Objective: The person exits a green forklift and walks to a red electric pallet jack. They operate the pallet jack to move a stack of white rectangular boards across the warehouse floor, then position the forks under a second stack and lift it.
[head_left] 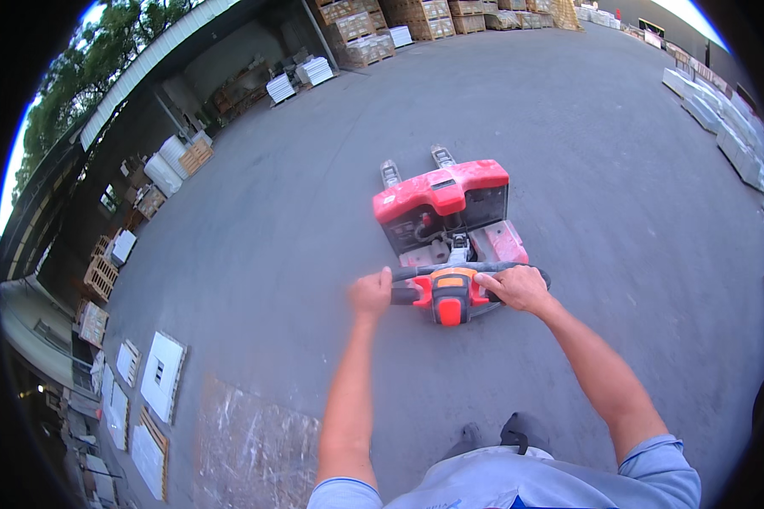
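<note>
I've got 2 hands on 1 pallet jack [450, 199], which is right in front of me, approx. mid-view, on the grey floor [314, 212]. L hand [371, 294] is clamped on the L end of its 1 black handle [405, 296], thumb up by the top bar; a bit blurred, so exact finger posn. is hard to tell. R hand [520, 287] is wrapped round the R side of the same handle, thumb pointing in twd the control head [450, 288]. Hands are well apart, w/ that 1 head betw. them: orange & red, black in the middle.

Jack has 1 red top cover w/ dark panels below, plus 2 forks showing past it, 1 L [390, 175] & 1 R [442, 156], pointing away from me; nothing on the visible parts.

My 2 dark shoes [522, 430] are at the bottom, just below my pale blue-grey top [501, 479].

Lower L: 4 flat white slabs on pallets that I can make out, incl. 1 big one [163, 377] w/ a dark mark; also 1 brownish patch [255, 445] on the floor. Upper L, by the shed: 2 white stacks [316, 71], side by side. Top: wooden crates [354, 28], several, too small to count. Far R: pale blocks [730, 127] in a row, no. unclear.
</note>
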{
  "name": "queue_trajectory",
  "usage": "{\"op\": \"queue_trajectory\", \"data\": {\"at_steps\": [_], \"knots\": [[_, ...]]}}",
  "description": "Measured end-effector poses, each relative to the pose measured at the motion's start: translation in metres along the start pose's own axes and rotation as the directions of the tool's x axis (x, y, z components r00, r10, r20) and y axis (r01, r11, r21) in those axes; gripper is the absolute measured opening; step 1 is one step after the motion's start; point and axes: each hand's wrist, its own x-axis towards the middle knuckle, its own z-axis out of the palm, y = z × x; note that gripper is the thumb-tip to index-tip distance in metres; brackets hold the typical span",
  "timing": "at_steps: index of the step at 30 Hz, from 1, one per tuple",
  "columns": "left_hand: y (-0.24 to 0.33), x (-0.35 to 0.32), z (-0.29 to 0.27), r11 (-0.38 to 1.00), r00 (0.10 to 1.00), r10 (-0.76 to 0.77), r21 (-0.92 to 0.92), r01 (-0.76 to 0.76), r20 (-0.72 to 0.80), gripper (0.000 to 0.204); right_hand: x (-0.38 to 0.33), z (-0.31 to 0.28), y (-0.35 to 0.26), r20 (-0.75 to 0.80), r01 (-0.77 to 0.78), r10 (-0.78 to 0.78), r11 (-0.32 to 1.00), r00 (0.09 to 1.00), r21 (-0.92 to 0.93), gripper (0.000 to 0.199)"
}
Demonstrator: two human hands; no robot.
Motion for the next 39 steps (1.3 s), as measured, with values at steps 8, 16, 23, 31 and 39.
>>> {"op": "queue_trajectory", "data": {"at_steps": [8,16,23,31,39], "knots": [[-0.037,0.211,0.130,1.000,0.999,-0.013,-0.022,0.012,-0.051,0.052,0.239,-0.017,0.069,-0.073,0.045,-0.047,0.998,0.996,-0.032,0.077],[-0.047,0.423,0.254,1.000,0.994,0.023,0.014,-0.021,-0.110,0.049,0.477,-0.067,0.150,-0.099,0.106,-0.110,0.993,0.989,-0.045,0.071],[-0.047,0.618,0.363,0.996,0.992,0.058,0.080,-0.049,-0.116,0.047,0.701,-0.116,0.224,-0.209,0.103,-0.112,0.993,0.972,-0.053,0.064],[-0.053,0.789,0.446,0.976,0.967,0.213,0.082,-0.203,-0.144,0.046,0.899,-0.149,0.282,-0.297,0.144,-0.158,0.987,0.942,-0.068,0.059],[-0.034,0.830,0.489,0.977,0.967,0.202,0.105,-0.187,-0.157,0.045,0.955,-0.172,0.325,-0.329,0.182,-0.190,0.982,0.925,-0.055,0.055]]}}
